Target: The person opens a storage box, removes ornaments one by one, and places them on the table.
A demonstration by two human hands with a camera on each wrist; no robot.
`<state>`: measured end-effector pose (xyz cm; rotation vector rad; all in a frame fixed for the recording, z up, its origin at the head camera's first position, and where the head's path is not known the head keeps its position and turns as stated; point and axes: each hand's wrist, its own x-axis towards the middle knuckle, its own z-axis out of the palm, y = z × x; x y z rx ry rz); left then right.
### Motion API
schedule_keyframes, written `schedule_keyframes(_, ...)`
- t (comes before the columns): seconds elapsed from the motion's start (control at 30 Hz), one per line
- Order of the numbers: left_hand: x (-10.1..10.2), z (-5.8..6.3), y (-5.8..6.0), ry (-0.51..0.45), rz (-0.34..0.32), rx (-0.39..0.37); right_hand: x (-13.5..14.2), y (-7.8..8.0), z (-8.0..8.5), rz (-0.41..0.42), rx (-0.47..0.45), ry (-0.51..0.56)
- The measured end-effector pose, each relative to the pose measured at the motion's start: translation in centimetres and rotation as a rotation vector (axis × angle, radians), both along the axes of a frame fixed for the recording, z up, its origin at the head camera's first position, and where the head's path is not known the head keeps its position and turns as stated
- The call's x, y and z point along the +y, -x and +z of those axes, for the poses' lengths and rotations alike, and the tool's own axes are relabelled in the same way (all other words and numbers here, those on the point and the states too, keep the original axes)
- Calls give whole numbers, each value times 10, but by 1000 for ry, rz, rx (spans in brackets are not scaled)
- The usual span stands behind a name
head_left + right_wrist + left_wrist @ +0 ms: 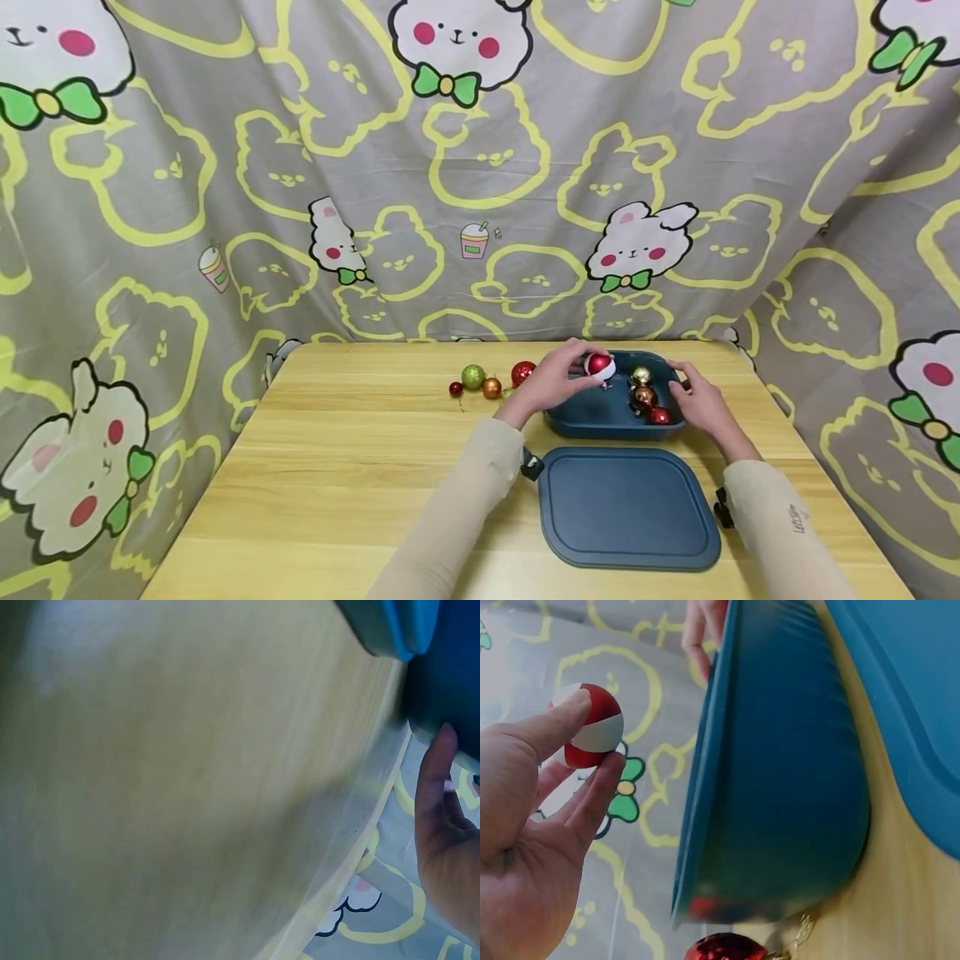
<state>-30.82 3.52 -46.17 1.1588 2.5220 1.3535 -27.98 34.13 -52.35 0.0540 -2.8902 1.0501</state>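
My left hand (551, 382) pinches a red-and-white ball ornament (599, 363) between thumb and fingers, above the left part of a dark blue box (615, 432). The left wrist view shows the ball (600, 735) with its red and white bands, apart from the box wall (787, 765). At the box's right end, my right hand (703, 406) holds the rim; the right wrist view shows its thumb (436, 761) against the box. Inside, toward the right, lie a gold ball (641, 376), a bronze ball (645, 397) and a red ball (660, 416).
Left of the box lie a small red ball (456, 388), a green ball (473, 377), an orange ball (491, 387) and a larger red ball (522, 372). A flat blue lid (630, 508) lies in front of the box. Patterned curtain (495, 283) hangs behind the wooden table (337, 483).
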Motion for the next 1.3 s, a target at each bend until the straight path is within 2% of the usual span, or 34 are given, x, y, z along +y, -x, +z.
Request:
schedule_keyframes(0.23, -19, 2, 1, -47, -1, 2, -2, -1, 0, 1, -13, 6)
schedule_keyframes(0.73, -67, 8, -4, -104, 43, -39, -1, 0, 2, 0, -22, 14)
schedule_keyframes(1.03, -102, -8, -10, -77, 92, -28, 0, 0, -2, 7, -24, 9)
schedule_keyframes(1.2, -115, -15, -15, -56, 93, -64, -1, -1, -1, 1, -22, 10)
schedule_keyframes(1.3, -122, -18, -17, -40, 93, -59, -1, -1, 0, -1, -19, 3)
